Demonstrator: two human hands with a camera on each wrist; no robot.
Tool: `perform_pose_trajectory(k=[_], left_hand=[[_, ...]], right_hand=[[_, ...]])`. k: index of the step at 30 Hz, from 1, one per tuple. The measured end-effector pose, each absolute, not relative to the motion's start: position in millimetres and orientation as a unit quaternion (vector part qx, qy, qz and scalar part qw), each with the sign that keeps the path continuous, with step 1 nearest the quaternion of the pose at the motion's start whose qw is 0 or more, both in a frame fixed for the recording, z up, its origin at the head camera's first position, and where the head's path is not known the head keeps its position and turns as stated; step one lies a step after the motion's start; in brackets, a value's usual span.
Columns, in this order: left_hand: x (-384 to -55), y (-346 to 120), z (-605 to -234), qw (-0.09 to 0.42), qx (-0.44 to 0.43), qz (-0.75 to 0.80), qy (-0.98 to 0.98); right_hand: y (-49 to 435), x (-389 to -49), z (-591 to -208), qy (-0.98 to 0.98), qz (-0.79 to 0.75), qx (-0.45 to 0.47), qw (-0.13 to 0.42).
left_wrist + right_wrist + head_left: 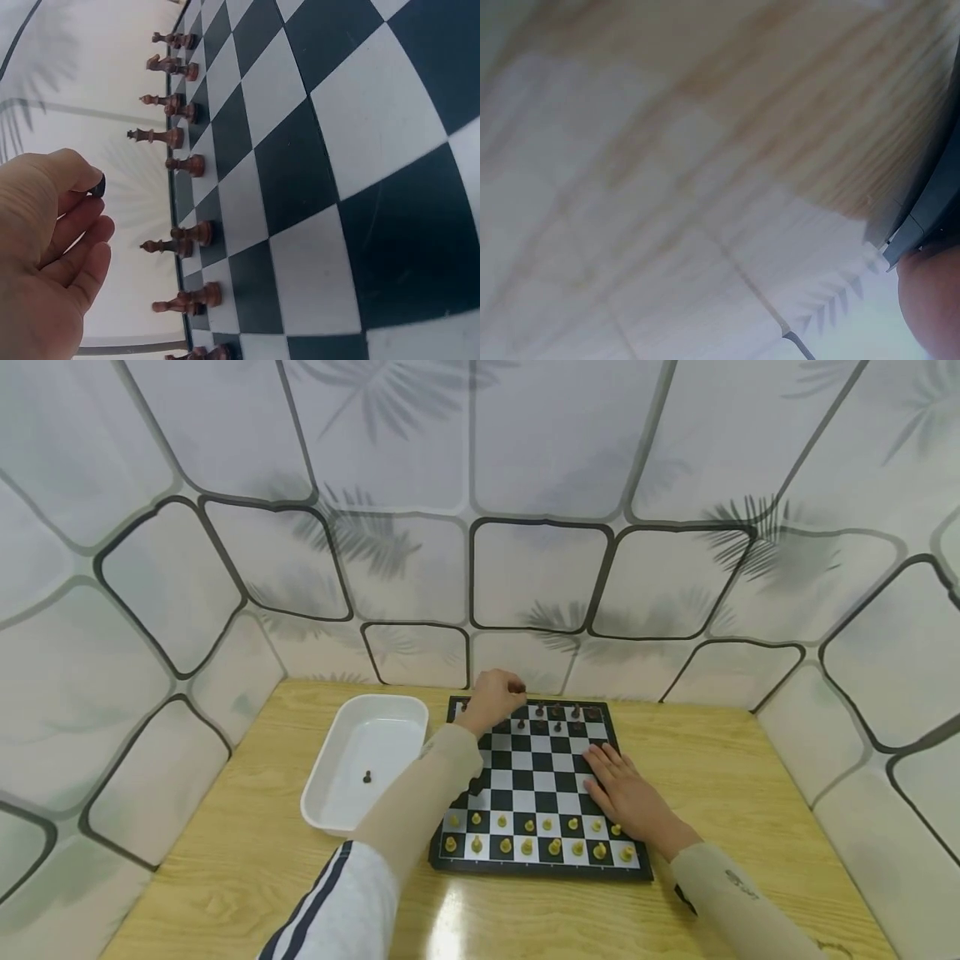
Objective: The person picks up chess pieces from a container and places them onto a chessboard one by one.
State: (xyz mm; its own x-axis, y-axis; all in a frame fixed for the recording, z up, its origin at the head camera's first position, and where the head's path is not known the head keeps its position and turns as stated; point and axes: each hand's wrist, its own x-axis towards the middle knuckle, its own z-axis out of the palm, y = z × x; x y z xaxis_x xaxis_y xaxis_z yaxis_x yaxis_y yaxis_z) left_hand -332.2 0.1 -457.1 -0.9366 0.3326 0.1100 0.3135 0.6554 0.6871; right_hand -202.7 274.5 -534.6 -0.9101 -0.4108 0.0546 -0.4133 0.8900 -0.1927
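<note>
At the far edge of the black-and-white chessboard (521, 760), my left hand (491, 696) pinches a chess piece (98, 186) between thumb and fingers. Only its dark base shows in the left wrist view; the rest is hidden in the hand. Brown chess pieces, among them a king (156, 136), stand in two rows beside this hand. My right hand (628, 795) lies on the right side of the board with fingers extended. Yellow chess pieces (554, 847) fill two rows along the near edge. Just a bit of the right hand enters the right wrist view.
A white plastic tray (315, 785) sits left of the board, with one small brown chess piece (367, 777) in it. Both stand on a light wooden table (247, 860). Behind the table hangs a patterned curtain or covering (540, 577), close to the board's far edge.
</note>
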Motion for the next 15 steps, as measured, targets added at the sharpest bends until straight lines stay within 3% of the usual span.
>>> perform_pose_trajectory(k=[15], left_hand=[[-334.7, 5.3, -478.8, 0.008, 0.185, 0.275, 0.943]], right_hand=[[273.6, -198.8, -532.2, -0.972, 0.101, 0.21, 0.008]])
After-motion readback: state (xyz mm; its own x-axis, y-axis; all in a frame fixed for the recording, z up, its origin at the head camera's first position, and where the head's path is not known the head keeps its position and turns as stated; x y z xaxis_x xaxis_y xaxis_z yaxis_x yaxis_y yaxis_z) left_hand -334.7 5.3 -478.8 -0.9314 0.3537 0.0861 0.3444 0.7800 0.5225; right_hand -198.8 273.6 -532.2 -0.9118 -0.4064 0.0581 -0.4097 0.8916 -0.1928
